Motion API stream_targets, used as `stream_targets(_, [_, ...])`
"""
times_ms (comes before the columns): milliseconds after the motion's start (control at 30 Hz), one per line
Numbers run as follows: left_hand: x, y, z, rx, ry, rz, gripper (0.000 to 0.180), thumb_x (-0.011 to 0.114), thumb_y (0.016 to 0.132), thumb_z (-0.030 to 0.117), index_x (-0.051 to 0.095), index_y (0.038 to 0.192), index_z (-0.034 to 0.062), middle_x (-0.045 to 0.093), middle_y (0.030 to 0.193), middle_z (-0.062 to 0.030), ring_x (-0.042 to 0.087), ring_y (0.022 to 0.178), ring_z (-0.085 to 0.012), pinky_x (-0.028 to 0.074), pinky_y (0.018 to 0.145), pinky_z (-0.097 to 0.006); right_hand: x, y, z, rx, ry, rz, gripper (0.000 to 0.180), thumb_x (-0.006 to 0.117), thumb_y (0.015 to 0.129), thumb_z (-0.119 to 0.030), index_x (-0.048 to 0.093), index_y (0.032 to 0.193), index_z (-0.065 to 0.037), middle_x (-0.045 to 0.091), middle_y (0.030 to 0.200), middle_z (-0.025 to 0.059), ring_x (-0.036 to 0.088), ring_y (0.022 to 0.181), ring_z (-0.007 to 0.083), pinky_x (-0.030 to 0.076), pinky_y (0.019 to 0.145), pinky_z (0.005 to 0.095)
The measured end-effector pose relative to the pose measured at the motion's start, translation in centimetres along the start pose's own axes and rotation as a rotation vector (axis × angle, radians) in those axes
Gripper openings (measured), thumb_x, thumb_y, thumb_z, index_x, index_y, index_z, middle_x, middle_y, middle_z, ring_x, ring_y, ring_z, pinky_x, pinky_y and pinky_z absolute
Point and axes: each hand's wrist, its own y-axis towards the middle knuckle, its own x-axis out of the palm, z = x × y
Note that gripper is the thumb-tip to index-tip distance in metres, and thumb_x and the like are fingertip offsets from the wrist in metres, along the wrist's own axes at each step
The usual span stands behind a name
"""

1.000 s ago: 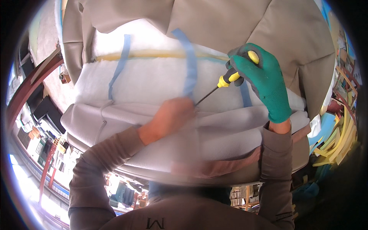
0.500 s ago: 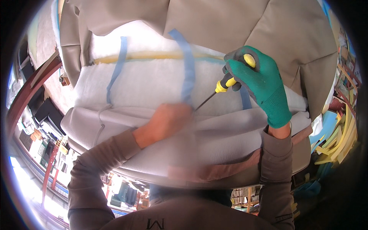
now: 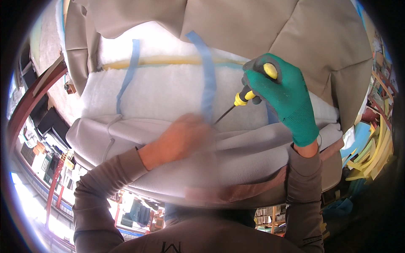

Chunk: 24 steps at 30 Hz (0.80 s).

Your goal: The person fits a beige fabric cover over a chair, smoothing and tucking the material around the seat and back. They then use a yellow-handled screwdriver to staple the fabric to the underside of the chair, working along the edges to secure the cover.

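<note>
We note that our right hand (image 3: pixel 283 97), in a green knit glove, is closed in a full fist around the yellow-and-black handle of a screwdriver (image 3: pixel 244 98). The butt of the handle sits against the palm, a grip that in our judgement lets us press along the shaft. The dark shaft slants down and to the left, its tip meeting the edge of the grey fabric cover (image 3: pixel 253 156), just beside our left hand (image 3: pixel 179 139).

The left hand is bare and blurred. It rests on the rolled edge of the cover, apparently pressing or bunching the fabric near the tool tip; we cannot tell whether its fingers are closed on the cloth or merely laid flat on it.

The work piece is a large upholstered cushion directly in front of us. White padding (image 3: pixel 164 92) lies exposed across its middle, crossed by two light blue strips (image 3: pixel 209 80) and a yellowish seam line (image 3: pixel 160 62). Taupe panels (image 3: pixel 270 29) lie above the padding.

At the margins we record a reddish frame (image 3: pixel 33 97) on the left and yellow and blue foam offcuts (image 3: pixel 371 147) on the right.
</note>
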Motion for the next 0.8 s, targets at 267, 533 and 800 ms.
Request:
stream_targets(267, [0.1,-0.9,0.5,-0.005,0.049,0.013,0.017,0.076,0.099,0.012,0.06,0.101,0.0058,0.068,0.099,-0.0178,0.063,0.124,-0.0413,0.044,0.119,-0.061,0.9,-0.4,-0.8,0.043,-0.111,0.007,0.01,0.069,0.104,-0.008,0.068,0.104,0.002,0.074,0.102,0.0081,0.07,0.083,0.0124,0.057,0.069,0.0273])
stream_targets(533, [0.4,-1.3,0.4,0.026,0.073,0.042,0.016,0.077,0.094,0.01,0.062,0.1,0.0078,0.068,0.101,-0.0156,0.064,0.123,-0.0392,0.046,0.117,-0.059,3.9,-0.5,-1.0,-0.188,-0.386,0.105,0.011,0.072,0.099,-0.008,0.068,0.101,0.002,0.075,0.089,0.008,0.071,0.077,0.014,0.056,0.069,0.0316])
stream_targets(800, [-1.1,1.1,0.5,0.151,0.051,0.082,0.014,0.076,0.085,0.01,0.069,0.096,0.0048,0.062,0.117,-0.0186,0.062,0.112,-0.0382,0.052,0.098,-0.051,3.9,-0.9,-1.7,-0.057,-0.491,-0.029,0.019,0.073,0.098,-0.01,0.072,0.115,0.0,0.078,0.105,0.0116,0.075,0.085,0.0166,0.06,0.078,0.0324])
